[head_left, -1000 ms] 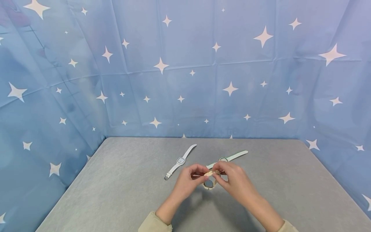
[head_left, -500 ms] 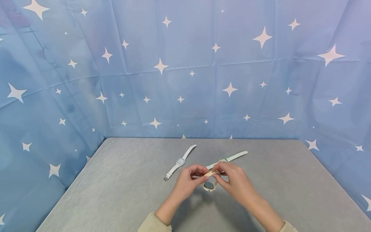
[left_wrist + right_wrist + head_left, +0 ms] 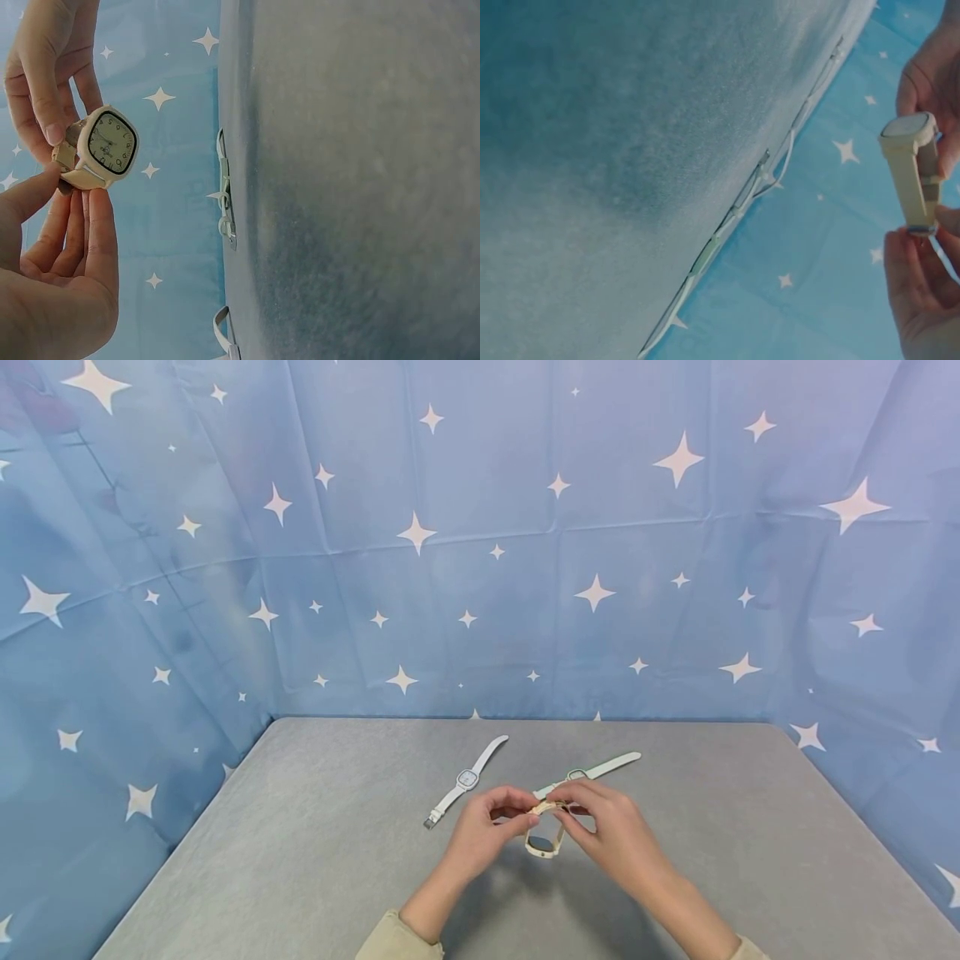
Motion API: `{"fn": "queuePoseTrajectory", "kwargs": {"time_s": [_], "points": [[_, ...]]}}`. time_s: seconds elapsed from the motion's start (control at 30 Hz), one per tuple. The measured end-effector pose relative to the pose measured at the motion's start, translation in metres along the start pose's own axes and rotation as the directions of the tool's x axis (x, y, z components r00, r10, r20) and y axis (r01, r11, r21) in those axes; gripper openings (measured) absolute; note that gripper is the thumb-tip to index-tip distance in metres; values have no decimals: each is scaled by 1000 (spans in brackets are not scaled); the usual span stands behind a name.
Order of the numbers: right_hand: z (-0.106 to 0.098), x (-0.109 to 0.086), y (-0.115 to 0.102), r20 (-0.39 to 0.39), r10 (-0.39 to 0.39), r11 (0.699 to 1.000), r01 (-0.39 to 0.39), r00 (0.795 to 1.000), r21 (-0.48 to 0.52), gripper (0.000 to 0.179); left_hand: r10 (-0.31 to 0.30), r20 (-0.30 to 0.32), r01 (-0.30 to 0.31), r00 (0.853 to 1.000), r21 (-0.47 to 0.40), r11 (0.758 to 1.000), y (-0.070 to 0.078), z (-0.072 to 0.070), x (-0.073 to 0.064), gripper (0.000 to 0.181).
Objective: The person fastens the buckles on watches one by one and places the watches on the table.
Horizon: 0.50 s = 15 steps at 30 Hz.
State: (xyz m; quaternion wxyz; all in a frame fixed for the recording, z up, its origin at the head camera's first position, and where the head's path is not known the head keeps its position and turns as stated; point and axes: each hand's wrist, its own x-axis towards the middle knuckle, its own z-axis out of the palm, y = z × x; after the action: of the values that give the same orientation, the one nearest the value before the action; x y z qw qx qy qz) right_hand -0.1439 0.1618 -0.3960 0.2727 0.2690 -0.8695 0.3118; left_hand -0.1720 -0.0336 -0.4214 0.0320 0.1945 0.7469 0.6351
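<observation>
Between the two hands is a cream wristwatch (image 3: 542,848), its strap looped and the case hanging below the fingers in the head view. My left hand (image 3: 489,827) pinches one end of the strap between thumb and fingers. The right hand (image 3: 611,831) pinches the strap's other part close by, so the fingertips nearly meet near the buckle. In the left wrist view the watch's squarish numbered dial (image 3: 113,142) faces the camera. From the right wrist the watch (image 3: 907,161) shows side on, with a metal buckle (image 3: 921,229) at the fingertips.
A white watch (image 3: 467,778) lies stretched out on the grey table (image 3: 315,843), left of the hands. Behind the right hand lies a pale green watch (image 3: 613,765), partly covered by the fingers. A blue star-patterned cloth (image 3: 495,593) surrounds the table's back and sides.
The watch case has swung slightly lower and tilted beneath the fingers, its strap loop showing more. Both hands stay nearly in place, with small finger shifts on the right.
</observation>
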Motion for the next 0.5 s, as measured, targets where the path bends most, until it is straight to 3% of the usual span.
{"fn": "queuePoseTrajectory", "kwargs": {"time_s": [0.5], "points": [[0, -2, 2, -8, -10, 999, 10, 1000, 35, 30, -48, 25, 51, 999, -107, 993, 0, -2, -1, 23]]}}
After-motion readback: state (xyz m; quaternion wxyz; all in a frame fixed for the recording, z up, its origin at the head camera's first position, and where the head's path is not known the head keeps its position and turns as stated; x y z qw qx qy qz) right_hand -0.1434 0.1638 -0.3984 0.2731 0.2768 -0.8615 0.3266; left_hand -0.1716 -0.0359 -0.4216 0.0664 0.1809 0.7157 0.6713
